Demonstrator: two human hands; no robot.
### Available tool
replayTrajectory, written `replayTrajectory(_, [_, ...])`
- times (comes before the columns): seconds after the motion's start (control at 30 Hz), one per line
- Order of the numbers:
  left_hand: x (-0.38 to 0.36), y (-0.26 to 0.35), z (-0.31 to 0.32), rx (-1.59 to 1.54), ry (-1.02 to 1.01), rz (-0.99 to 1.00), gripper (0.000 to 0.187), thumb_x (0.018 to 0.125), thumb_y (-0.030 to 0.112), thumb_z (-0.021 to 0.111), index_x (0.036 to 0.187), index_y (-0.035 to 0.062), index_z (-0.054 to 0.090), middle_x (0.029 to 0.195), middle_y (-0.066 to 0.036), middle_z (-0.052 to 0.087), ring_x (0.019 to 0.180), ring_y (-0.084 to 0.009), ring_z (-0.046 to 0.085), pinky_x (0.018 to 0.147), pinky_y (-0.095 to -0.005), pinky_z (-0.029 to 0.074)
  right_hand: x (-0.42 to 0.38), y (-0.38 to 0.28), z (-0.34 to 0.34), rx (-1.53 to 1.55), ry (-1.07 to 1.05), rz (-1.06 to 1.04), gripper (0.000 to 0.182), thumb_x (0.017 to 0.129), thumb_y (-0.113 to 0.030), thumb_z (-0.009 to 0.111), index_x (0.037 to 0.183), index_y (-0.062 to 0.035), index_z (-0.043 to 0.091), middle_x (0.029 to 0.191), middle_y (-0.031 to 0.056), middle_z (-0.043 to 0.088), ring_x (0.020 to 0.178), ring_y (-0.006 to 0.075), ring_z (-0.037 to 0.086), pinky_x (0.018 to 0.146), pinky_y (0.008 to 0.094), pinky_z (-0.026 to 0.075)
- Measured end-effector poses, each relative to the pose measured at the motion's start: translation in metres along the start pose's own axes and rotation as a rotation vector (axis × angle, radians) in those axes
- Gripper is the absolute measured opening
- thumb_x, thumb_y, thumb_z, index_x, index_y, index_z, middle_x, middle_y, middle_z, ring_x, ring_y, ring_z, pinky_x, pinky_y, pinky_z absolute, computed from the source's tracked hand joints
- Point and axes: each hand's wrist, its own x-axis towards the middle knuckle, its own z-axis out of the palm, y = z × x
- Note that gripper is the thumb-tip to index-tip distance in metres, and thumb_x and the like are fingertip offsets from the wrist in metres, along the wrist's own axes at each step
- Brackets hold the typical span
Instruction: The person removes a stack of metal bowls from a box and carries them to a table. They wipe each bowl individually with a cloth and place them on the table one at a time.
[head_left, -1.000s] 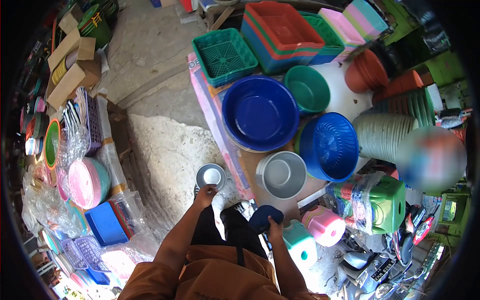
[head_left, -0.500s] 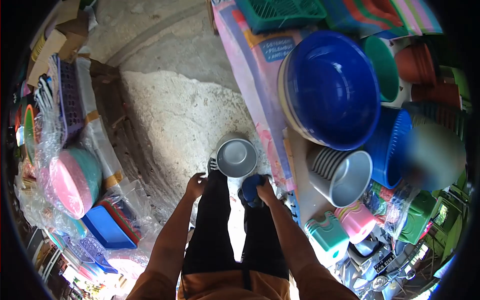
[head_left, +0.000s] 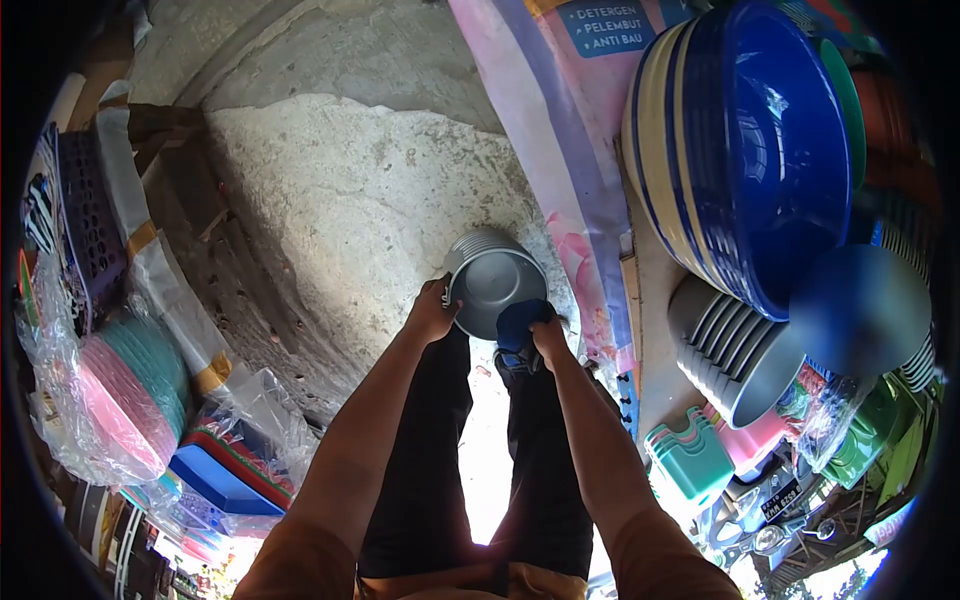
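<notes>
A stack of grey buckets [head_left: 494,275] stands on the floor between my feet, its open top facing me. My left hand [head_left: 434,308] grips the left rim of the stack, fingers wrapped round the edge. A bunched dark blue cloth [head_left: 519,322] is at the lower right rim, and my right hand [head_left: 549,338] is closed on it. The cloth overlaps the rim of the top bucket.
Large blue basins [head_left: 790,150], more grey buckets [head_left: 745,355] and green stools [head_left: 692,465] stand on the right. Along the left are wrapped pink and teal basins [head_left: 125,400], blue trays [head_left: 220,480] and a purple basket [head_left: 90,205]. Wooden boards [head_left: 240,270] edge the concrete floor [head_left: 360,180].
My left hand has moved from beside my leg onto the bucket rim. The cloth in my right hand now meets the rim. The view has shifted, and the basins appear farther right.
</notes>
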Motion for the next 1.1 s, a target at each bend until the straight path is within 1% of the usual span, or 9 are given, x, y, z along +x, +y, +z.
replayTrajectory(0.17, [-0.004,-0.004,-0.002,0.117,0.083,0.068,0.045,0.084,0.02,0.067,0.122,0.0021,0.052,0.104,-0.02,0.062,0.098,-0.0306,0.062,0.083,-0.0374,0.051,-0.049,-0.024,0.007,0.061,0.129,-0.05,0.064,0.079,0.001,0.048,0.141,-0.0046,0.034,0.132,0.0165,0.05,0.122,0.0273,0.049,0.102,0.0354,0.038])
replayTrajectory(0.2, [-0.007,-0.002,-0.002,0.113,0.147,0.057,0.037,0.083,0.027,0.07,0.107,0.0018,0.057,0.088,-0.016,0.065,0.089,-0.0285,0.064,0.078,-0.0367,0.052,-0.057,-0.024,0.004,0.005,0.147,-0.057,0.065,0.079,0.001,0.049,0.141,-0.0042,0.033,0.134,0.0174,0.048,0.124,0.0279,0.048,0.104,0.0356,0.037])
replayTrajectory(0.33, [-0.043,0.04,-0.022,0.037,0.102,-0.044,0.043,0.081,0.041,0.071,0.088,0.001,0.055,0.079,-0.011,0.063,0.07,-0.0242,0.061,0.068,-0.0358,0.049,-0.111,-0.04,-0.008,0.056,0.162,-0.088,0.067,0.08,-0.002,0.051,0.143,-0.0024,0.029,0.137,0.0204,0.045,0.128,0.0301,0.044,0.106,0.0357,0.035])
replayTrajectory(0.5, [-0.11,0.117,-0.047,0.109,-0.017,-0.003,0.049,0.079,0.049,0.071,0.09,0.0018,0.062,0.076,-0.01,0.064,0.072,-0.0189,0.062,0.067,-0.0337,0.049,-0.197,-0.057,-0.041,0.1,0.127,-0.104,0.064,0.081,-0.005,0.058,0.141,-0.0018,0.034,0.134,0.02,0.048,0.126,0.0295,0.046,0.105,0.0359,0.035])
replayTrajectory(0.7, [-0.207,0.181,-0.044,-0.038,0.012,0.102,0.044,0.08,0.042,0.072,0.089,-0.0005,0.067,0.076,-0.009,0.068,0.072,-0.0163,0.065,0.067,-0.0304,0.05,-0.296,-0.046,-0.078,0.36,0.276,-0.251,0.05,0.083,-0.014,0.06,0.13,-0.0023,0.049,0.118,0.0203,0.06,0.112,0.0306,0.057,0.096,0.0368,0.042])
replayTrajectory(0.77, [-0.237,0.208,-0.04,-0.077,0.046,0.119,0.038,0.082,0.037,0.072,0.083,-0.0003,0.067,0.071,-0.007,0.066,0.065,-0.0134,0.061,0.062,-0.0289,0.048,-0.349,-0.064,-0.096,0.456,0.236,-0.213,0.037,0.086,-0.011,0.06,0.119,0.0051,0.055,0.109,0.0145,0.063,0.1,0.0231,0.06,0.09,0.0351,0.046])
replayTrajectory(0.97, [-0.301,0.28,-0.01,-0.236,0.045,0.403,0.034,0.086,0.027,0.07,0.063,0.0066,0.056,0.057,0.005,0.051,0.054,-0.0033,0.04,0.049,-0.0244,0.033,-0.448,-0.129,-0.122,0.482,0.373,-0.365,0.037,0.091,-0.024,0.06,0.114,0.0034,0.058,0.099,0.0113,0.064,0.091,0.0179,0.06,0.08,0.0311,0.048])
replayTrajectory(1.03, [-0.318,0.307,0.002,-0.255,0.023,0.467,0.034,0.087,0.026,0.069,0.063,0.0072,0.055,0.058,0.006,0.05,0.054,-0.003,0.04,0.048,-0.0238,0.033,-0.436,-0.131,-0.116,0.591,0.356,-0.455,0.04,0.091,-0.031,0.059,0.113,0.0025,0.058,0.097,0.0111,0.064,0.089,0.0164,0.059,0.079,0.0315,0.048])
replayTrajectory(1.1, [-0.327,0.33,0.012,-0.277,0.004,0.516,0.034,0.089,0.025,0.067,0.063,0.0078,0.053,0.058,0.006,0.049,0.054,-0.0028,0.04,0.048,-0.0231,0.033,-0.435,-0.133,-0.118,0.408,0.021,-0.424,0.041,0.091,-0.033,0.057,0.11,0.0031,0.058,0.091,0.0101,0.063,0.085,0.0164,0.058,0.076,0.0334,0.048])
